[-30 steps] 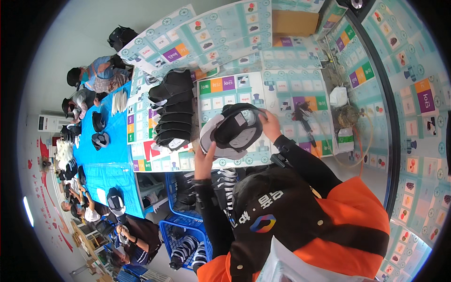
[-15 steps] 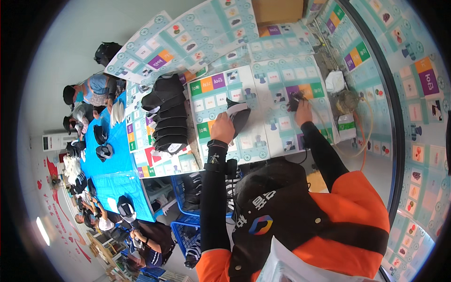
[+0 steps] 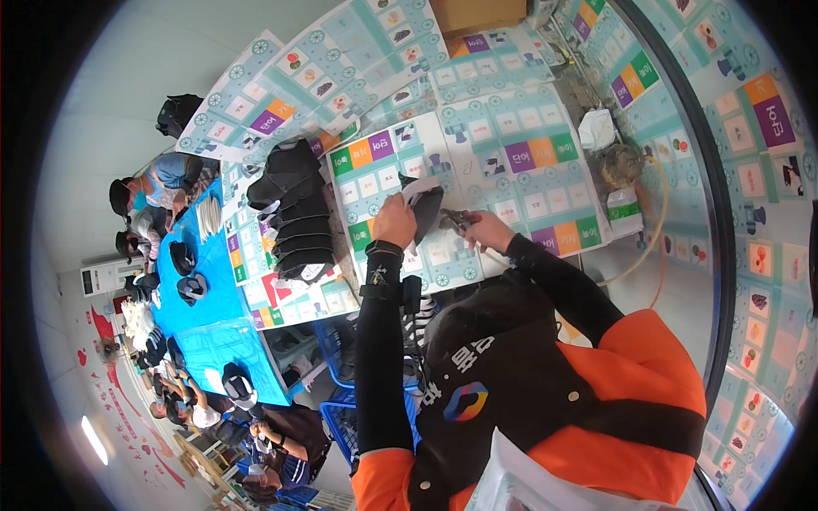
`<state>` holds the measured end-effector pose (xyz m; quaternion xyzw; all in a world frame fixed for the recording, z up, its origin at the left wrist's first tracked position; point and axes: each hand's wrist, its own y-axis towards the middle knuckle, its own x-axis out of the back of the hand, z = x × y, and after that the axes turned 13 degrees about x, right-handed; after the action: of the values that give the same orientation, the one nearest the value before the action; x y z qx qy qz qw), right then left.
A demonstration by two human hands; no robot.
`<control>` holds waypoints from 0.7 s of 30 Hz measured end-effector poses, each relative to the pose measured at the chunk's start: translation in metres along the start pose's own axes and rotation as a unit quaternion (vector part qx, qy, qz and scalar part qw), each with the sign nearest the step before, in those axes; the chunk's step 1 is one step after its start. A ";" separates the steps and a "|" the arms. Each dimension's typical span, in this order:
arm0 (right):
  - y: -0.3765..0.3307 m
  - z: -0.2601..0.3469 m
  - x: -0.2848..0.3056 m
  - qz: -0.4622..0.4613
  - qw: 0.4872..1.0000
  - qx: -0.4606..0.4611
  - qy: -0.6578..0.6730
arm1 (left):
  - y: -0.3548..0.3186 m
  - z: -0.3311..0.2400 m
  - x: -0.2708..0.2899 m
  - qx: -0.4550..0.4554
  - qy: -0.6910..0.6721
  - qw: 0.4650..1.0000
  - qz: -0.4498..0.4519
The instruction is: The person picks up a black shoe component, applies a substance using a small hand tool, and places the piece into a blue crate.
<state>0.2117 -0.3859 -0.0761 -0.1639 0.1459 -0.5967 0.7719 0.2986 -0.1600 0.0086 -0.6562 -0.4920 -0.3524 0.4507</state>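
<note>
My left hand [image 3: 394, 221] pinches the edge of a dark, curved fabric piece [image 3: 429, 218] with a pale grey inner side. It may be a cap or a shoe upper; I cannot tell which. Close to its right, my right hand [image 3: 489, 231] is closed around a small dark metal hand tool [image 3: 454, 221], whose exact kind is too small to make out. The tool's front end points at the fabric piece, with a small gap between them. Both hands are over the table covered with printed sheets [image 3: 486, 166].
Several black pieces [image 3: 294, 213] are stacked in a row at left. A yellowish hose [image 3: 663, 204] curves past a white package [image 3: 624, 213] at right. Beyond lies a blue-covered table [image 3: 209, 311] with co-workers [image 3: 158, 192] around it. A blue basket [image 3: 341, 417] stands below.
My right hand has come left and nearer from the right part of the table, bringing the dark tool beside the fabric piece. My left hand keeps its hold; the whole view has shifted slightly.
</note>
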 end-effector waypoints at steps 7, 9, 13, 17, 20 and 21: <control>0.001 0.008 -0.017 -0.049 0.981 0.080 -0.172 | -0.001 0.011 0.002 0.031 -0.004 0.999 0.021; 0.002 0.003 -0.016 -0.075 0.974 0.105 -0.186 | -0.003 0.013 0.002 0.001 -0.002 1.000 0.004; 0.003 0.010 -0.012 -0.019 0.993 0.018 -0.118 | -0.010 0.001 0.011 -0.048 0.028 0.998 -0.014; 0.006 0.007 -0.019 -0.111 0.973 0.127 -0.158 | -0.007 0.017 0.001 -0.016 -0.021 0.999 -0.024; 0.010 0.011 -0.021 -0.058 0.971 0.127 -0.192 | -0.005 0.020 0.000 0.013 -0.021 1.000 -0.007; 0.011 0.011 -0.024 -0.084 0.964 0.142 -0.208 | -0.005 0.021 0.001 0.018 -0.023 1.000 0.001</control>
<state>0.2205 -0.3586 -0.0698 -0.1852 -0.1185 -0.6268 0.7475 0.2944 -0.1395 0.0034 -0.6564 -0.5075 -0.3280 0.4517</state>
